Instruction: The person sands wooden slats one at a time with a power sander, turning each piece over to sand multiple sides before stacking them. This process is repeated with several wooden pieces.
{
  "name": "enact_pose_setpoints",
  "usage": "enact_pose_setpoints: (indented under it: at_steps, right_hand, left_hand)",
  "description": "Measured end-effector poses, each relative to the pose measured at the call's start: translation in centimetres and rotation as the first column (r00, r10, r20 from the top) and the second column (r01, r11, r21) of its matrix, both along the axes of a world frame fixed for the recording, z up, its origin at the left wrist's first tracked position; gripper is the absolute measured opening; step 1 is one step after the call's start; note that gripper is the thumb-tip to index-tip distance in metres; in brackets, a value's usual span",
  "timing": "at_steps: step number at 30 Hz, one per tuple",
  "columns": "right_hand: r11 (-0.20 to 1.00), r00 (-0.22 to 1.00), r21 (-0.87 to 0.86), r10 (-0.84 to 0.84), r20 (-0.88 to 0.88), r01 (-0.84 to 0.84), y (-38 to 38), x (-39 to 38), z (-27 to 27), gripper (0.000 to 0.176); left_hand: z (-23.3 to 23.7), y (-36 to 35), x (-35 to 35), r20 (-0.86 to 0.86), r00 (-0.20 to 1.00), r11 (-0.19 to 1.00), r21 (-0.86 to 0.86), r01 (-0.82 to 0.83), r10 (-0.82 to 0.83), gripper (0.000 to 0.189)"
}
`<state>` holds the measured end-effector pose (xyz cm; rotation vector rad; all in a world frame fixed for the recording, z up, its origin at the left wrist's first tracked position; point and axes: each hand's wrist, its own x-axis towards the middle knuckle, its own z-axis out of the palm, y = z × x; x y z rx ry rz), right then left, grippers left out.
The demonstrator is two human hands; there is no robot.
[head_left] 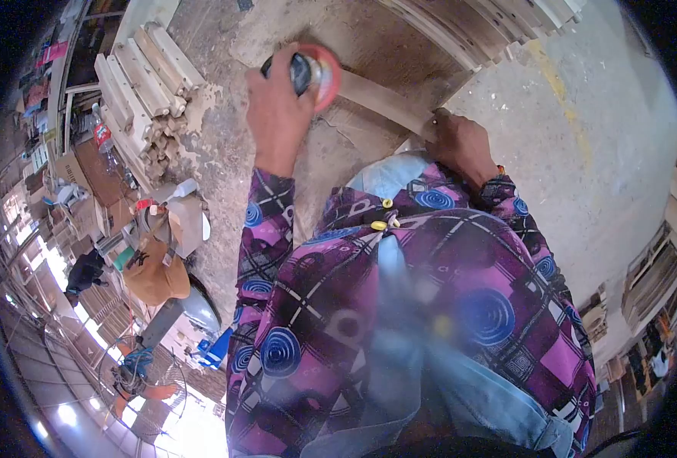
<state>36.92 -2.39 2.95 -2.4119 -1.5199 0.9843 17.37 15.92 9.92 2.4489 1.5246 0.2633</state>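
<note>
My left hand (281,118) is closed around a round, red-rimmed tool (327,79) with a dark body, blurred by motion. The tool is at the far end of a flat, light brown strip of wood (388,105), overlapping it in this view. Closed over the strip's near end is my right hand (463,149), close in front of my body. The strip slants between the two hands above a brown, dusty surface (361,141).
Wooden pieces (141,76) are stacked at the left. More long wooden pieces (480,27) lie in a row at the top. A plastic bottle (102,137), a cardboard box (75,172) and a wire-guarded fan (136,366) stand at the left. Grey floor (575,137) extends to the right.
</note>
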Motion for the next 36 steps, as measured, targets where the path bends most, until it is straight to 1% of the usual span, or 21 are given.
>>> enact_pose_setpoints:
  at_steps: [1, 3, 4, 5, 6, 10, 12, 16, 18, 19, 21, 22, 24, 28, 30, 31, 33, 34, 36]
  right_hand:
    - [1.000, 1.000, -0.003, 0.005, -0.002, -0.005, -0.1, -0.1, -0.2, 0.044]
    - [0.990, 0.999, 0.137, -0.031, -0.008, 0.032, -0.4, -0.2, -0.7, 0.029]
    - [0.990, 0.999, 0.133, -0.040, -0.007, 0.040, -0.6, -0.2, -0.6, 0.029]
    - [0.985, 0.999, 0.169, -0.038, -0.011, 0.039, -0.7, -0.2, -0.4, 0.028]
    - [0.978, 0.999, 0.205, -0.034, -0.015, 0.036, -0.7, -0.3, -0.2, 0.027]
    - [0.990, 0.999, 0.133, -0.043, 0.000, 0.042, -0.5, -0.4, -0.1, 0.028]
    - [0.987, 0.999, 0.160, -0.033, -0.016, 0.035, -0.5, -0.3, -0.2, 0.027]
    - [0.988, 0.999, 0.152, -0.036, -0.032, 0.040, -0.7, -0.2, -0.3, 0.028]
    - [0.971, 1.000, 0.239, -0.019, -0.022, 0.023, -0.9, -0.2, -0.8, 0.030]
    - [0.970, 1.000, 0.240, -0.019, -0.024, 0.024, -0.8, -0.2, -0.7, 0.030]
    - [0.995, 1.000, 0.099, -0.013, -0.025, 0.016, -0.5, -0.1, -0.4, 0.037]
    - [0.995, 1.000, 0.102, -0.011, -0.027, 0.014, -0.5, -0.1, -0.4, 0.037]
    - [0.992, 0.999, 0.129, 0.003, -0.033, 0.001, -0.6, 0.1, -0.5, 0.037]
    - [0.992, 1.000, 0.126, 0.022, -0.019, -0.020, -0.7, 0.2, -1.0, 0.037]
    - [0.989, 0.999, 0.149, 0.013, -0.035, -0.007, -0.7, 0.2, -1.0, 0.039]
    - [0.988, 0.999, 0.151, 0.013, -0.034, -0.008, -0.5, 0.2, -0.7, 0.039]
    - [0.997, 1.000, 0.070, 0.011, -0.022, -0.010, -0.3, 0.2, -0.1, 0.039]
    - [0.997, 1.000, 0.071, 0.012, -0.022, -0.010, -0.3, 0.2, -0.2, 0.039]
    - [0.994, 0.999, 0.111, 0.007, -0.035, -0.003, -0.5, 0.2, -0.3, 0.038]
  left_hand:
    - [-0.3, 0.2, 0.4, 0.033, 0.999, 0.999, 0.006, 0.038, -0.039, 0.064]
    - [-0.7, 1.5, 1.1, 0.032, 0.999, 0.999, 0.004, 0.044, -0.044, 0.064]
    - [-0.7, 2.4, 1.5, 0.018, 1.000, 1.000, 0.014, 0.013, -0.013, 0.063]
    - [-0.9, 3.2, 1.7, 0.005, 1.000, 1.000, 0.023, -0.018, 0.018, 0.063]
    - [-1.0, 3.7, 1.6, 0.040, 0.999, 0.998, 0.070, -0.004, 0.002, 0.062]
    - [-1.2, 3.8, 2.2, 0.029, 1.000, 0.993, 0.121, -0.008, 0.005, 0.062]
    - [-1.0, 3.1, 2.7, 0.004, 0.999, 0.993, 0.112, 0.041, -0.041, 0.063]
    - [-0.9, 3.1, 3.1, 0.024, 0.998, 0.996, 0.077, 0.055, -0.057, 0.064]
    - [-1.0, 3.7, 2.7, 0.047, 0.998, 0.995, 0.094, 0.029, -0.034, 0.064]
    - [-1.1, 3.6, 2.6, 0.045, 0.998, 0.995, 0.095, 0.029, -0.034, 0.064]
    - [-1.1, 3.2, 2.3, 0.014, 1.000, 0.994, 0.109, 0.008, -0.009, 0.065]
    - [-1.1, 2.9, 2.3, 0.011, 1.000, 0.994, 0.111, 0.006, -0.007, 0.065]
    - [-1.1, 2.2, 2.3, 0.041, 0.996, 0.994, 0.070, 0.082, -0.085, 0.066]
    - [-1.1, 3.2, 2.3, 0.035, 0.999, 0.996, 0.080, 0.026, -0.028, 0.066]
    - [-0.9, 3.6, 2.2, 0.027, 0.999, 0.997, 0.074, -0.033, 0.032, 0.065]
    - [-0.8, 3.3, 2.2, 0.027, 0.999, 0.997, 0.075, -0.034, 0.032, 0.065]
    - [-0.8, 2.4, 2.2, -0.014, 1.000, 0.995, 0.096, -0.005, 0.007, 0.065]
    - [-1.0, 2.4, 2.0, -0.015, 1.000, 0.995, 0.097, -0.006, 0.007, 0.065]
    - [-1.5, 2.3, 1.8, 0.064, 0.995, 0.991, 0.111, 0.069, -0.077, 0.066]
